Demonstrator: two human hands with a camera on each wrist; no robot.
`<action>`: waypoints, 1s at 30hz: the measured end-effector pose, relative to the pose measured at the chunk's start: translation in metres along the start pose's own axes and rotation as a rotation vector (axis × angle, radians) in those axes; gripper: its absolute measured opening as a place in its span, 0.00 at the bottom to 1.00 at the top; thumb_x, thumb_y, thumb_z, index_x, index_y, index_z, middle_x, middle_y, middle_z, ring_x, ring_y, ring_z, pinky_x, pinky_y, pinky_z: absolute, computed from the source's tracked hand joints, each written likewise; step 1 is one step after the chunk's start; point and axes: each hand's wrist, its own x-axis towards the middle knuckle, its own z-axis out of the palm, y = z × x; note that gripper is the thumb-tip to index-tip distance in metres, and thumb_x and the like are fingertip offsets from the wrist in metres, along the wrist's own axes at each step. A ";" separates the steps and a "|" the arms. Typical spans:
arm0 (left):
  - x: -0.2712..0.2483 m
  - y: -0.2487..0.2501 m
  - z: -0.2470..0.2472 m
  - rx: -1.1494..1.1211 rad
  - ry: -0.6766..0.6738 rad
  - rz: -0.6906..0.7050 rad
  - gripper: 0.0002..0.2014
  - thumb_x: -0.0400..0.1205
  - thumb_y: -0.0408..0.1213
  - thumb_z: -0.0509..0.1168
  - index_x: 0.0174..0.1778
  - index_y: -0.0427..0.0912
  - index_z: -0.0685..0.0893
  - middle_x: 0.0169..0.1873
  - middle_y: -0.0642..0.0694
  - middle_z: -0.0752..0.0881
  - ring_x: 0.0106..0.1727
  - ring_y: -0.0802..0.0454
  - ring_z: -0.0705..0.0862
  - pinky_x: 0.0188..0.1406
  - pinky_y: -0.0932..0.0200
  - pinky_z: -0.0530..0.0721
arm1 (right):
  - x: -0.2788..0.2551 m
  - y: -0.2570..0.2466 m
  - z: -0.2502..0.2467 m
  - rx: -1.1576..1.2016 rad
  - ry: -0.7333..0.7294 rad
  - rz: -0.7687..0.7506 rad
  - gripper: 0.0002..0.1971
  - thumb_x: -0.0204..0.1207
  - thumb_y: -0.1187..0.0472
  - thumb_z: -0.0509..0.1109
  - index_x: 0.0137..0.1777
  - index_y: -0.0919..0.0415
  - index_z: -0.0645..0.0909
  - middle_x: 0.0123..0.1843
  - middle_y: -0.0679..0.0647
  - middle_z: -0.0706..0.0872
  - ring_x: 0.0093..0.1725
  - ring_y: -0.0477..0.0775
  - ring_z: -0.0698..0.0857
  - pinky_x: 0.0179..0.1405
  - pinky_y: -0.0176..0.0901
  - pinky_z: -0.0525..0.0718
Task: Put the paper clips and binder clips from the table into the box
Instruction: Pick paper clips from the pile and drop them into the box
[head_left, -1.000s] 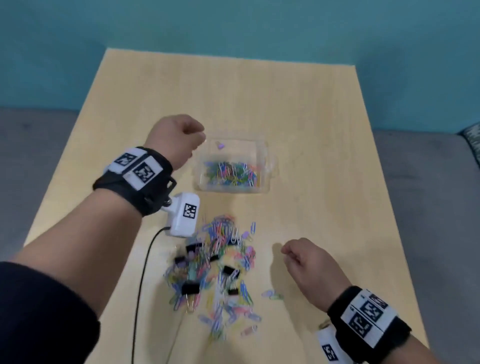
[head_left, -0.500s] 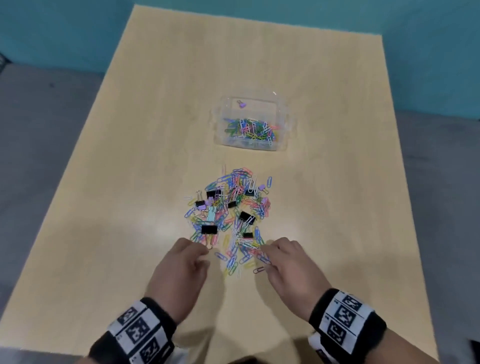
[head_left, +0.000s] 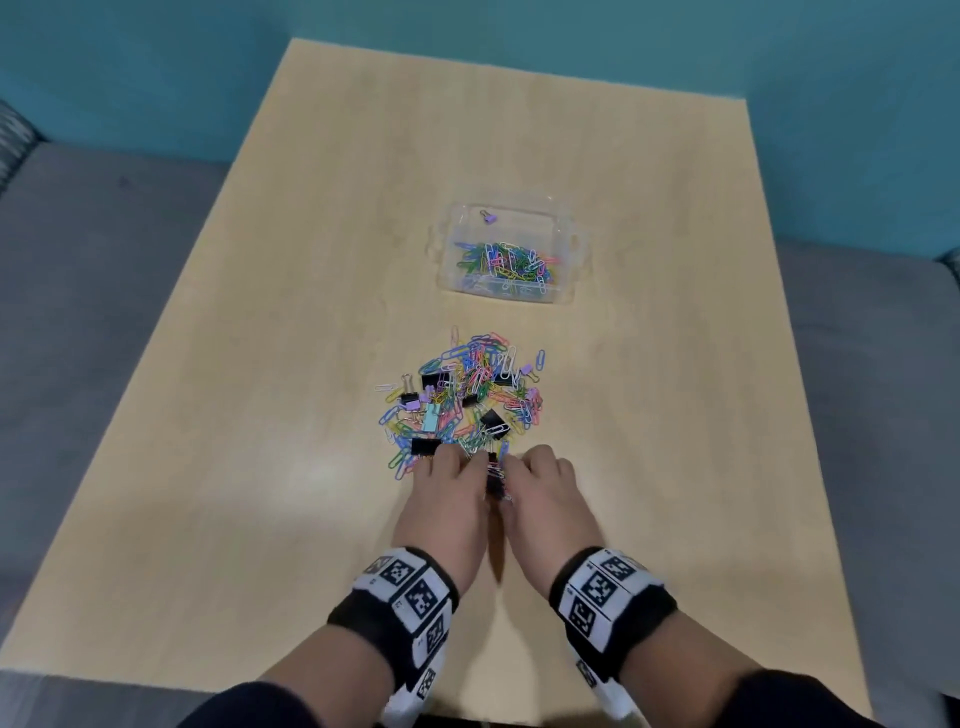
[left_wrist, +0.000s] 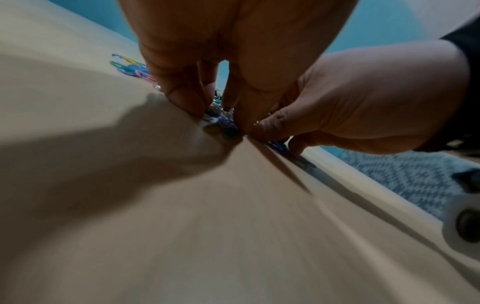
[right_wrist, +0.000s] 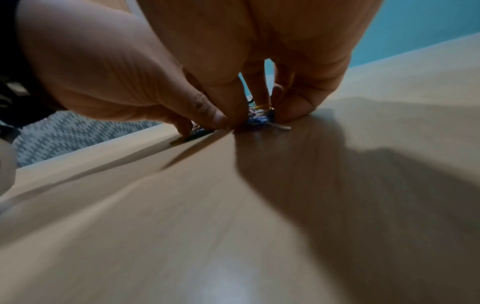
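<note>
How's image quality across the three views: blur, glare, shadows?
Head view: mostly sharp, a soft glare patch on the table left of the left hand; the clear box is readable. Left wrist view: tabletop streaked with blur, a dark shadow lower left of the fingers. Right wrist view: same streaking, the right hand throws a shadow to the right, a faint glare spot near the bottom.

A teal wall (head_left: 623, 31) stands far beyond the fingers. A grey sofa (head_left: 93, 270) lies on both sides of them, and a patterned cushion (left_wrist: 405, 181) shows near the wrists.
</note>
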 end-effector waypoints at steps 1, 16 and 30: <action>0.001 0.000 -0.001 0.013 -0.009 0.002 0.18 0.78 0.34 0.61 0.65 0.46 0.75 0.56 0.44 0.73 0.53 0.44 0.69 0.52 0.53 0.73 | 0.001 0.001 0.000 -0.007 0.007 -0.005 0.13 0.68 0.67 0.70 0.53 0.57 0.77 0.49 0.57 0.76 0.45 0.62 0.75 0.41 0.50 0.78; 0.000 0.000 0.000 0.173 -0.116 0.183 0.18 0.64 0.27 0.68 0.46 0.49 0.78 0.43 0.47 0.75 0.37 0.45 0.76 0.25 0.54 0.74 | 0.004 0.011 -0.019 -0.021 -0.153 -0.083 0.11 0.68 0.70 0.62 0.48 0.58 0.76 0.46 0.57 0.77 0.42 0.65 0.79 0.35 0.45 0.65; 0.035 -0.005 -0.064 -0.926 -0.263 -0.306 0.05 0.66 0.29 0.72 0.32 0.42 0.84 0.26 0.44 0.81 0.24 0.50 0.78 0.27 0.56 0.82 | 0.044 0.039 -0.072 0.741 -0.260 0.267 0.11 0.70 0.72 0.68 0.33 0.55 0.78 0.23 0.48 0.78 0.20 0.51 0.80 0.20 0.38 0.75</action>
